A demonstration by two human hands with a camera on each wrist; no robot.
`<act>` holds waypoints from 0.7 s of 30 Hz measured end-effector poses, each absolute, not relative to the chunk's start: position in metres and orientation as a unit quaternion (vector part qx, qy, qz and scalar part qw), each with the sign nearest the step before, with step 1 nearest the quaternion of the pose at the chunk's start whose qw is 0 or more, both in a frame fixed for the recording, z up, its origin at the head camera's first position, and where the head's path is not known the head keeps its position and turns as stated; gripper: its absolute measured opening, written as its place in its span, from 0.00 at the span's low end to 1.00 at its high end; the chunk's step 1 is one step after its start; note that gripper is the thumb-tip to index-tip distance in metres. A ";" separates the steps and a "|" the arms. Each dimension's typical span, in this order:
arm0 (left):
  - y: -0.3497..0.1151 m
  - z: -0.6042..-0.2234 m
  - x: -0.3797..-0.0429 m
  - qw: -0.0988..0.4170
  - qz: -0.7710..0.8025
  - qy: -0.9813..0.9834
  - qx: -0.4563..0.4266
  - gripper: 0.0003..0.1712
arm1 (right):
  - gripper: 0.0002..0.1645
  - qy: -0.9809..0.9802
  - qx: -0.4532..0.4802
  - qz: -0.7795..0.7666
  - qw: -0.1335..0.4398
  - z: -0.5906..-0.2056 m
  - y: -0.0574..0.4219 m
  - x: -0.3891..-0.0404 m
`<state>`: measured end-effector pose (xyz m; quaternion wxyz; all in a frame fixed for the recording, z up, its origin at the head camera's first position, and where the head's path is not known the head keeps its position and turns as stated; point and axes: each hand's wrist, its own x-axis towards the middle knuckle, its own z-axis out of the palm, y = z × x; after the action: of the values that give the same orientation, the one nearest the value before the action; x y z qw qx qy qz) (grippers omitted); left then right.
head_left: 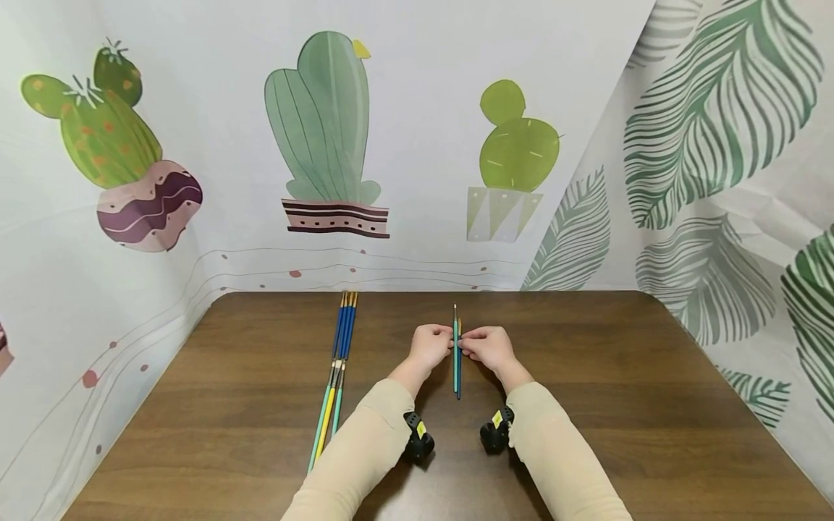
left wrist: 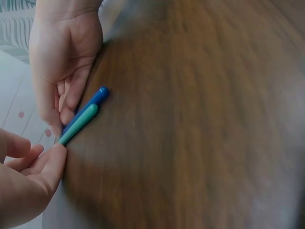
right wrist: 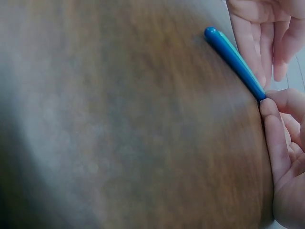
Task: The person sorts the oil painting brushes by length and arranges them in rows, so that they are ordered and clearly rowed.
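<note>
A teal-handled paintbrush (head_left: 455,373) and a blue-handled paintbrush (head_left: 460,383) lie side by side, bristle ends pointing to the far edge of the table. My left hand (head_left: 431,346) pinches the teal paintbrush from the left, around the middle of its length. From the right, the thumb and forefinger of my right hand (head_left: 490,347) pinch the blue one. The teal tip reaches a little farther than the blue tip. In the left wrist view the rounded blue handle end (left wrist: 101,93) sticks out past the teal handle end (left wrist: 90,110).
On the brown wooden table (head_left: 619,376), several blue paintbrushes (head_left: 345,325) lie together at the left. Nearer me are a yellow paintbrush (head_left: 326,423) and teal paintbrushes (head_left: 321,420), partly hidden by the left sleeve (head_left: 365,449). A cactus-print cloth (head_left: 423,145) hangs behind the table.
</note>
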<state>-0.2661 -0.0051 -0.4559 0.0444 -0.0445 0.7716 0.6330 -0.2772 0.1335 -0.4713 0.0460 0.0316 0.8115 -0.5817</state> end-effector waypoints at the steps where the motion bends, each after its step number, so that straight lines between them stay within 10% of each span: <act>1: -0.004 -0.456 -0.267 0.047 0.639 0.766 -0.046 0.14 | 0.12 0.812 0.029 -0.581 0.046 -0.471 0.134 -0.277; 21: 0.006 -0.455 -0.266 0.039 0.619 0.782 -0.057 0.20 | 0.13 0.804 0.013 -0.593 0.052 -0.470 0.136 -0.277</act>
<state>-0.2658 0.0059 -0.4552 0.0390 -0.0572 0.7821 0.6192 -0.2767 0.1358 -0.4700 0.0518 0.0132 0.8035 -0.5928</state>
